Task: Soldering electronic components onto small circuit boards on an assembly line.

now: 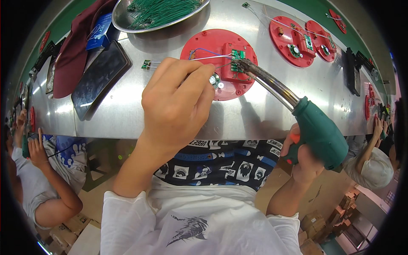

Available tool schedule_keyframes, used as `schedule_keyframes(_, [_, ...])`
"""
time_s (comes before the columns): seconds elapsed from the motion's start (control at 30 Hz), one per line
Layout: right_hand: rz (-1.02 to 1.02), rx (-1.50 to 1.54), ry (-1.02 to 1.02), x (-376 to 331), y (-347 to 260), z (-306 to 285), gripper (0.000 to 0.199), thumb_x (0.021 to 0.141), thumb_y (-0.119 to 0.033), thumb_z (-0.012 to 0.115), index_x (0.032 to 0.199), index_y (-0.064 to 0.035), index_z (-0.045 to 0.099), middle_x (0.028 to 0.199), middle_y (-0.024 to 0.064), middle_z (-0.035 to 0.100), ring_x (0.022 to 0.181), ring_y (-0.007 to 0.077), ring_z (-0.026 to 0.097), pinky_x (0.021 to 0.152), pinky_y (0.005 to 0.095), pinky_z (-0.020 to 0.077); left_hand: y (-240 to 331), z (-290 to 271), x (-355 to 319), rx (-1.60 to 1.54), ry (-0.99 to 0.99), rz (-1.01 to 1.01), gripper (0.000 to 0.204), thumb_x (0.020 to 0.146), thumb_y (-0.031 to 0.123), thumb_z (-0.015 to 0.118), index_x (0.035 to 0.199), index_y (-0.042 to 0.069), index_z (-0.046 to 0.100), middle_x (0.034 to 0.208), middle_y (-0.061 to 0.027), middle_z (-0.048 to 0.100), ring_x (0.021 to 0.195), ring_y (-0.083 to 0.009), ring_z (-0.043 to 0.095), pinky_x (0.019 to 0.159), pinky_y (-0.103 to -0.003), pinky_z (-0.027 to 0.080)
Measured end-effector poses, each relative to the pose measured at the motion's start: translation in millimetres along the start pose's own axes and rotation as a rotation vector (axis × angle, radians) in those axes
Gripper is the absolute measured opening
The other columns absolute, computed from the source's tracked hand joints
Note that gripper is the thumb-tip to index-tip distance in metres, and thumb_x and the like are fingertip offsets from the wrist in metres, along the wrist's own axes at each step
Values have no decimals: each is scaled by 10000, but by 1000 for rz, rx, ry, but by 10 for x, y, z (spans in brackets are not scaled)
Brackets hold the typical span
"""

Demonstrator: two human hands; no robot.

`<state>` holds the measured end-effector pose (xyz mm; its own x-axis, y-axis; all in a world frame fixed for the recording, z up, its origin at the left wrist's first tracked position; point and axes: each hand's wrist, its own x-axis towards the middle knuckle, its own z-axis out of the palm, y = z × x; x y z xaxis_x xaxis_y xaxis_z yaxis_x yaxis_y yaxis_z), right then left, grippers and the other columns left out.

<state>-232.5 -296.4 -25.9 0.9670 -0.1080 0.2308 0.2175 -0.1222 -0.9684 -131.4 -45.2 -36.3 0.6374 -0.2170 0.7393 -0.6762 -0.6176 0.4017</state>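
A round red plastic housing [204,39] lies on the metal table ahead of me. On its raised block sits a small green circuit board [239,54] with blue and white wires. My left hand [176,95] is closed over the housing's left part, pinching a thin dark wire [222,66] that runs to the board. My right hand [305,159] grips a green soldering gun [321,129], its metal tip at the board's lower edge. Partly behind my left fingers is a round speaker [215,80]. Left of that hand, a tiny green board [145,64] hangs on white wires.
A metal bowl [157,29] of green wires stands at the back. To the left lie a dark-screened device [102,78], a blue box [101,37] and maroon cloth [73,53]. Several red housings [287,40] lie at right. Co-workers [55,182] sit on both sides.
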Motion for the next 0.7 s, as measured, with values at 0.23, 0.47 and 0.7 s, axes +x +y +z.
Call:
schedule_keyframes(0.23, [-12, 93, 4, 50, 22, -48, 567, 914, -270, 621, 1256, 150, 452, 922, 228, 579, 513, 216, 566, 423, 276, 471, 0, 4, 7, 3, 1, -5, 222, 702, -101, 703, 914, -34, 714, 819, -131, 671, 695, -247, 639, 592, -303, 506])
schedule_keyframes(0.47, [-87, 103, 69, 62, 53, -90, 597, 923, -298, 593, 1260, 168, 433, 897, 242, 589, 452, 210, 559, 386, 271, 440, -36, 41, -40, -23, 19, -1, 246, 677, -51, 705, 919, -8, 694, 852, -115, 646, 734, -283, 612, 623, -361, 504])
schedule_keyframes(0.7, [-59, 45, 43, 8, 45, -85, 553, 912, -300, 610, 1201, 157, 491, 930, 246, 605, 479, 216, 583, 432, 277, 454, -32, 33, -32, -12, 6, -9, 241, 676, -50, 706, 912, -6, 694, 852, -109, 650, 734, -280, 613, 625, -363, 505])
